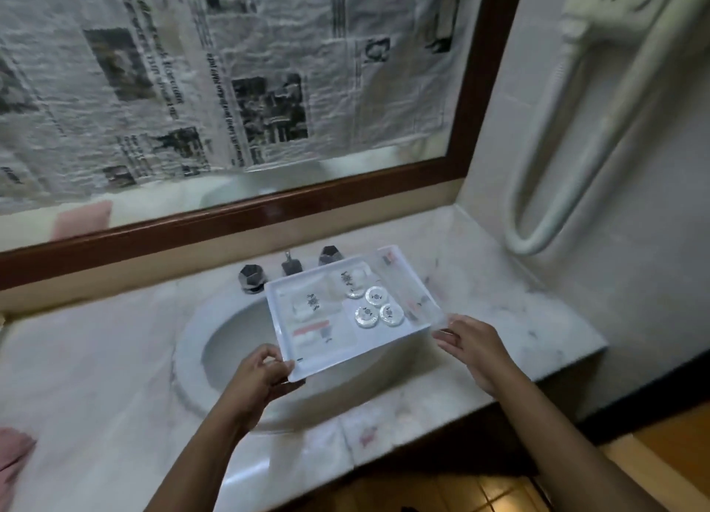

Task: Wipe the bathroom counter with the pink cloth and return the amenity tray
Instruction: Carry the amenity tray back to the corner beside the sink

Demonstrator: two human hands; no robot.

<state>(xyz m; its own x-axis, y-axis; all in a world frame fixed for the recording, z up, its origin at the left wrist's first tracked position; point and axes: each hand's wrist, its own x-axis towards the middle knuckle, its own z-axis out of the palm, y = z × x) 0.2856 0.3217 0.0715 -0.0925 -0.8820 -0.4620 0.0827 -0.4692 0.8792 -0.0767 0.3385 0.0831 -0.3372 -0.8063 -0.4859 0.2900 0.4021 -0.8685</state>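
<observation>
A pale marble table [96,358] with an oval sink [230,342] runs below a wood-framed mirror [269,208] papered with newsprint; a white wall dryer [568,127] hangs at right. The amenity tray [326,361] is held above the sink, its long axis slanting from near-left to far-right. The left hand [257,377] grips its near-left corner, the right hand [472,342] its right corner. The pink cloth [11,457] lies at the far left edge.

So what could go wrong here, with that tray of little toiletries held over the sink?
1. The tray is tilted and gripped only at its near corners by the left hand and right hand; the round soaps could slide.
2. It hangs above the sink basin, so anything slipping off may drop in.
3. Its far edge is close to the tap handles and might knock them.
</observation>
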